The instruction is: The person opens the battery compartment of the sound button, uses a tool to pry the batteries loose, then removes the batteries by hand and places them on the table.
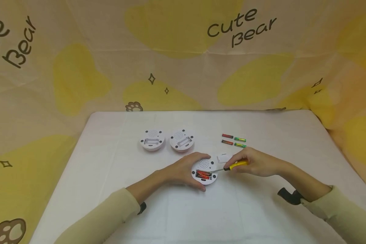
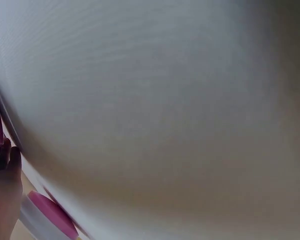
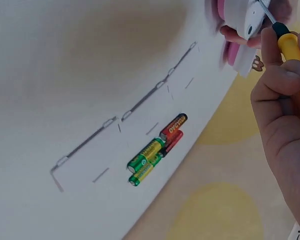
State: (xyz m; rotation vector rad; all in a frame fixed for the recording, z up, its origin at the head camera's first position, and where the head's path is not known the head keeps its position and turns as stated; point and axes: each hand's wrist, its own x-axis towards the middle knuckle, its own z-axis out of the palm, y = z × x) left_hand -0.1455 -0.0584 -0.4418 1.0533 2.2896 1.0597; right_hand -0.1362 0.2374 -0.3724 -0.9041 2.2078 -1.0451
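Observation:
My left hand (image 1: 183, 169) grips a round white device (image 1: 205, 163) from its left side, thumb and fingers spread around the rim. Its underside faces up, with red batteries (image 1: 203, 174) lying in the open compartment. Between thumb and fingers, my right hand (image 1: 259, 163) holds a screwdriver (image 1: 238, 164) with a yellow handle and black collar. The metal tip reaches the right end of the batteries; whether it touches them I cannot tell. Pink lower parts of devices (image 2: 52, 215) show in the left wrist view. A white battery cover (image 1: 223, 158) lies just behind the screwdriver.
Two similar devices, a left one (image 1: 152, 139) and a right one (image 1: 182, 140), rest upside down with vacant battery slots. Several loose batteries, red ones (image 1: 227, 136) and green ones (image 1: 240, 139), lie behind the right hand. Patterned cloth (image 1: 177, 61) surrounds the white table (image 1: 116, 142).

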